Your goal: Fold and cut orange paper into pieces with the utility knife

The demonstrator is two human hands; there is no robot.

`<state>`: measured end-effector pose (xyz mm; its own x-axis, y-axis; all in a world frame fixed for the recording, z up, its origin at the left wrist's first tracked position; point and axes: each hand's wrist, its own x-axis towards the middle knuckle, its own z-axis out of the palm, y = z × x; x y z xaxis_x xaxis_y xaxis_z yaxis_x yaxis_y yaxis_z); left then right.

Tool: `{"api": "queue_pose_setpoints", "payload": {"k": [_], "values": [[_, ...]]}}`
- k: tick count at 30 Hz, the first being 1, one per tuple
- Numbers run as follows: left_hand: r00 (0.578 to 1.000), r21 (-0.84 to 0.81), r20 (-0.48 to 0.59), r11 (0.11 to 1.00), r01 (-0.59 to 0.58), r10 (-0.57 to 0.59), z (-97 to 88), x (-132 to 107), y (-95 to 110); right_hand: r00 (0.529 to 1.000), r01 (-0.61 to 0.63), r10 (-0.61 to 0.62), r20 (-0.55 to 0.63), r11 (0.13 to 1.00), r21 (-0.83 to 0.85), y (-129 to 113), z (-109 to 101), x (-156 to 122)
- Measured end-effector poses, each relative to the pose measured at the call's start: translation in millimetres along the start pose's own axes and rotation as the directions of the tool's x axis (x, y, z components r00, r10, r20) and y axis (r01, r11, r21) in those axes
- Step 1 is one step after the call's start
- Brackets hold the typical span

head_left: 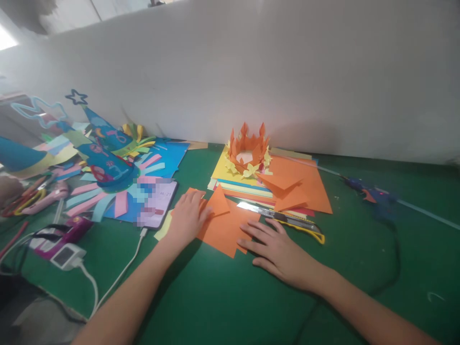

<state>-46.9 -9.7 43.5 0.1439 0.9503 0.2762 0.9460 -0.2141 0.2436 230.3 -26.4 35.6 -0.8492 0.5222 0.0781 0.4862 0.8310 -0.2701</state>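
Observation:
My left hand (188,216) lies with its fingers over the left side of the orange paper (230,235). An orange triangle-shaped piece (220,203) sits beside its fingertips. On the right edge of the same paper rests my right hand (282,251), fingers spread and nothing held in them. Just beyond those fingers is a utility knife (283,219) with a yellow handle end and its blade out to the left. Behind it, folded orange pieces (283,184) lie on a larger orange sheet (316,189).
An orange and yellow paper crown (247,151) stands on stacked coloured paper (244,189). A glue gun (373,194) lies right, its cord trailing forward. Left are blue cone hats (108,165), a phone (160,206) on a white cable (131,261), and a power adapter (68,256).

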Motion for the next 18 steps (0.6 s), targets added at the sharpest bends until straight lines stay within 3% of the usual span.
{"api": "queue_pose_setpoints", "payload": {"k": [6,11,14,18], "values": [[0.996,-0.147,0.085,0.989,0.03,-0.017,19.6,-4,11,1.0,0.008,-0.008,-0.022,1.0,-0.018,0,1,-1],[0.988,-0.317,0.084,0.937,0.147,-0.127,17.2,-2,8,1.0,0.003,-0.003,-0.029,1.0,0.012,0,-1,-1],[0.987,-0.477,0.063,0.864,0.161,-0.148,12.0,-1,12,0.998,-0.032,0.034,-0.044,0.998,0.055,3,0,-2],[0.997,-0.716,0.065,0.694,0.075,-0.041,7.7,-8,26,0.989,-0.085,0.105,-0.106,0.982,0.171,7,2,-6]]}}
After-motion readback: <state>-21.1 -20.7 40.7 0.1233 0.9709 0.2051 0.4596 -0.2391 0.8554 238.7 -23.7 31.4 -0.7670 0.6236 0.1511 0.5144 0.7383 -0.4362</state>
